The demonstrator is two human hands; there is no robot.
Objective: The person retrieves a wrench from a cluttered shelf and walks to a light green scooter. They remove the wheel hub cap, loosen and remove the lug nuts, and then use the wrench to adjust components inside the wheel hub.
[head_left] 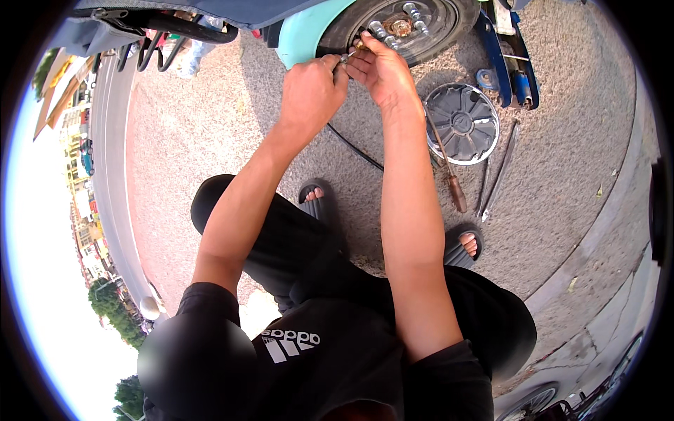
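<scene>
Both my arms reach to the lower edge of a tyre (449, 43) on a wheel under a mint-green fender (307, 35). My left hand (312, 91) is closed, its fingertips pinching a small metal fitting (344, 58) by the tyre. My right hand (386, 70) meets it there, thumb up and fingers curled around a small brass-coloured piece, partly hidden by the fingers. A black hose (354, 149) runs along the ground below my hands; whether it joins the fitting is hidden. Shiny bolts (414, 14) stand out around the rusty hub (401, 27).
A round grey wheel cover (462, 123) lies right of my right forearm. Beside it are a wooden-handled screwdriver (456, 193) and metal bars (500, 172). A blue metal foot pump (521, 81) stands further right. My sandalled feet (316, 198) are on rough pavement; a road (112, 161) runs left.
</scene>
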